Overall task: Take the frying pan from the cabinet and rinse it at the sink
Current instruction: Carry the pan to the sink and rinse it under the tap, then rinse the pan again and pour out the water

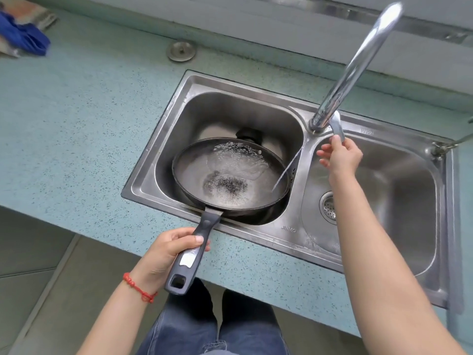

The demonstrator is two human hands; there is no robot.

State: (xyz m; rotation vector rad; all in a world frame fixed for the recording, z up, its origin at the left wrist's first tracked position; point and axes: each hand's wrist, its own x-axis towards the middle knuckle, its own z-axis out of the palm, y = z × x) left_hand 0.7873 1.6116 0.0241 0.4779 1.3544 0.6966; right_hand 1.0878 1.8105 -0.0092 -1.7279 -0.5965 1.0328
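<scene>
A dark frying pan (230,175) hangs over the left basin of the steel double sink (163,139), with water pooled and bubbling inside it. My left hand (169,252) is closed around the pan's grey handle at the counter's front edge. A thin stream of water falls into the pan's right side. My right hand (340,157) grips the lever of the chrome faucet (358,62), which rises between the two basins.
The right basin (399,201) has a round strainer drain. A steel drain cover (181,51) lies on the speckled teal counter behind the sink. A blue cloth (28,37) sits at the far left. My legs stand below the counter edge.
</scene>
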